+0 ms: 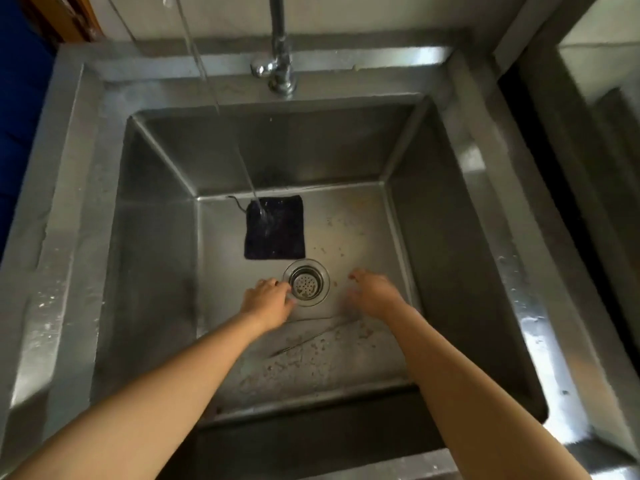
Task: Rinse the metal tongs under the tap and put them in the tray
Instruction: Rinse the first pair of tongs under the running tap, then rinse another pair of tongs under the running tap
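Both arms are being held down inside the sink (485,202). The tongs (310,338) are lying flat on its floor between them, thin and hard to pick out against the steel and the scattered flecks, just nearer than the drain (306,282). By the look of it, they are not yet being rinsed.

The left hand (268,303) is being held at the drain's near rim with its fingers curled; whether that grip is being closed on anything cannot be told. The right hand (372,292) is being held low on the drain's other side, blurred, its grip loose and on nothing. The tongs are probably being flanked this way for a pick-up.

Farther back, the cloth (277,237) is being soaked by the stream (242,161), which is falling well apart from the tongs, so they are likely needing to be lifted and carried to it. At the back rim the tap (280,64) is being left running. No tray is being shown.
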